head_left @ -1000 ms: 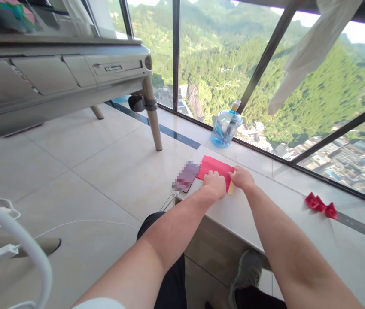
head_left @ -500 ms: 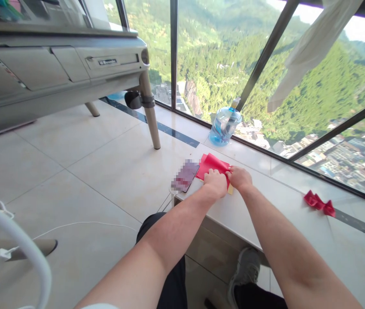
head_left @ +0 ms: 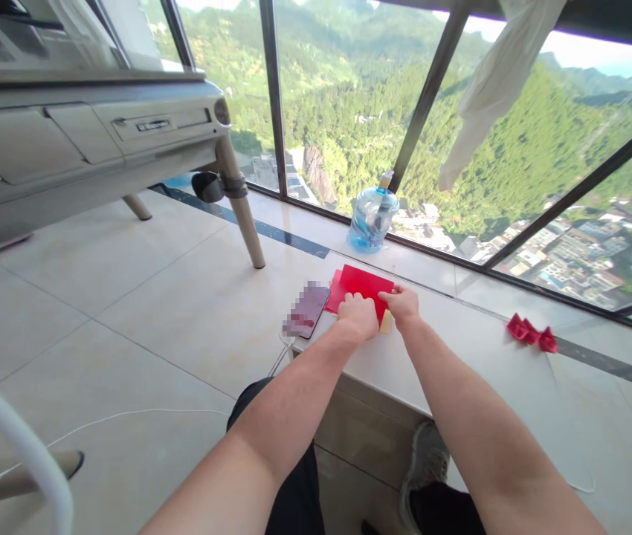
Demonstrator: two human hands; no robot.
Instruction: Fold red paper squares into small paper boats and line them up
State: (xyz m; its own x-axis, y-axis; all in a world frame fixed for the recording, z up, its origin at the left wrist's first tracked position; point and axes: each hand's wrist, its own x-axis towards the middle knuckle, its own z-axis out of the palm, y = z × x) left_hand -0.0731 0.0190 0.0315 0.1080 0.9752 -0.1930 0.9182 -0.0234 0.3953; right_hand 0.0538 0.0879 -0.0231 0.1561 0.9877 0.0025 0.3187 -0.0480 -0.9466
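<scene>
Bright daylight enters through windows [head_left: 349, 96] (sky [head_left: 584, 52] washed pale), and the edges look stretched.

Sunlit, black-framed windows [head_left: 343, 82] overlook green hills [head_left: 550, 126] beside a table [head_left: 71, 141] on pale floor tiles [head_left: 149, 319].

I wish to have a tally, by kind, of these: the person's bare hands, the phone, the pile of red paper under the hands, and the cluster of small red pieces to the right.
Hands: 2 (left hand, right hand)
Phone: 1
Pile of red paper: 1
Cluster of small red pieces: 1
Total: 5
</scene>
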